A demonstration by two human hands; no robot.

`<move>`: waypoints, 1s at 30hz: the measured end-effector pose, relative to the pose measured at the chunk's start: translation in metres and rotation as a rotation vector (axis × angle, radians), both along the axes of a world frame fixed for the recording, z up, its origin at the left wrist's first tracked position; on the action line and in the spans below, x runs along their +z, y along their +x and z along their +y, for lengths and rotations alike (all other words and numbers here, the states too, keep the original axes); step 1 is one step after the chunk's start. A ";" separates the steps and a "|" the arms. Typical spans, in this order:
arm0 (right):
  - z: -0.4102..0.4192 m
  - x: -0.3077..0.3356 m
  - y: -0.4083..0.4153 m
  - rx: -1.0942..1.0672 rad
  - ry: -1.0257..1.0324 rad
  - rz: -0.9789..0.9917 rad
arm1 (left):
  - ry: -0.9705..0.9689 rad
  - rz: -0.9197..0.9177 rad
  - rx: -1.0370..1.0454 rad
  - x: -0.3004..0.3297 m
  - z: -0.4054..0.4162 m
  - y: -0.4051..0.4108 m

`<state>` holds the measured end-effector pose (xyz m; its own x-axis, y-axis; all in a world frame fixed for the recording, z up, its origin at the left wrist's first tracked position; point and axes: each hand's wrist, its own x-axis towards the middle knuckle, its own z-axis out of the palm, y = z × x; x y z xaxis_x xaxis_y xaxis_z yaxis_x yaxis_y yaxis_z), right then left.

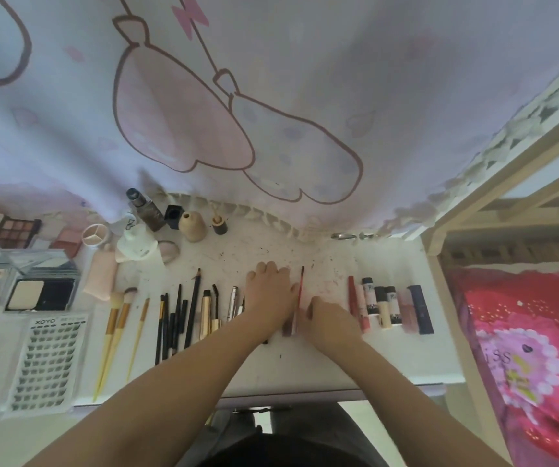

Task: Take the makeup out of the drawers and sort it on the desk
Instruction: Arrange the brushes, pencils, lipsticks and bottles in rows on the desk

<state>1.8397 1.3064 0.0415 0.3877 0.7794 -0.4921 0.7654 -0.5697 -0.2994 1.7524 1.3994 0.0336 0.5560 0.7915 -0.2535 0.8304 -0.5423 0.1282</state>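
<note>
Resting flat at table (305, 358) centre, left hand (269, 291) released beside red pencil (300, 291); right hand (330, 315) grasp indeterminate.

Both bare forearms reach forward from the near edge of the tabletop (305, 375), converging near its middle. The left hand (269, 291) lies palm down, fingers spread flat. The right hand (330, 316) sits just beside it, fingers curled under, knuckles up.
</note>
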 end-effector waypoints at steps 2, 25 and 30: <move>0.005 0.013 0.033 -0.041 0.043 -0.075 | 0.035 -0.096 -0.059 0.005 -0.008 0.011; 0.051 0.056 0.090 -0.030 0.052 0.436 | -0.277 -0.292 0.082 0.026 -0.043 0.032; 0.037 0.074 0.074 -0.118 0.079 0.647 | -0.325 -0.309 -0.030 0.047 -0.038 0.002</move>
